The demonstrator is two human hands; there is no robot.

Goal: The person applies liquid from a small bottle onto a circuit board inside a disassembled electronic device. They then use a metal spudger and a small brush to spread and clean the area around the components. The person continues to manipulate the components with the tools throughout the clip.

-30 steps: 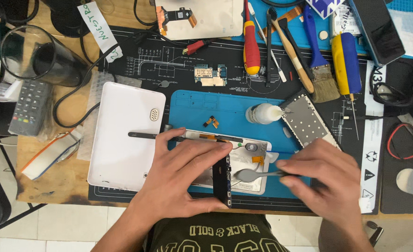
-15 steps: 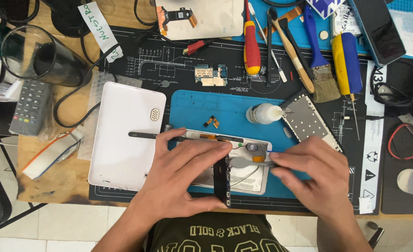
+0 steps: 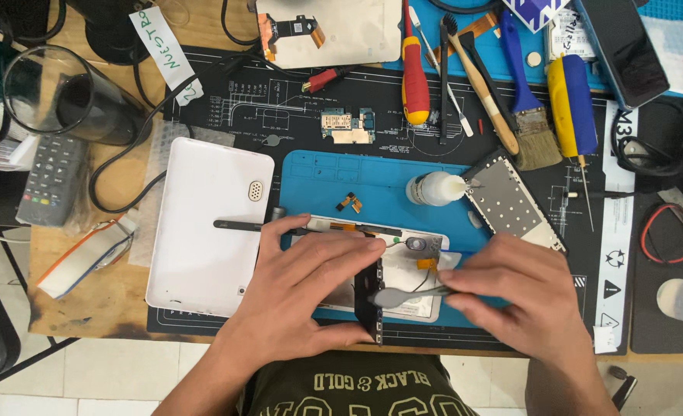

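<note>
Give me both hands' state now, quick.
Left hand: open, pressing flat on the opened white tablet.
Right hand: closed, pinching a thin grey metal spudger.

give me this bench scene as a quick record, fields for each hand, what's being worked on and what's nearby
left hand: pressed flat on the opened tablet, steadying it
right hand: pinching a grey pry tool, its tip over the tablet's inside
surface: blue mat
left of tablet: white back cover
behind: white glue bottle, red screwdriver, brush

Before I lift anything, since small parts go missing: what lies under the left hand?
Under the left hand lies an opened white device on the blue mat, with a black circuit board at the fingertips. The palm hides whatever sits directly beneath it.
</note>
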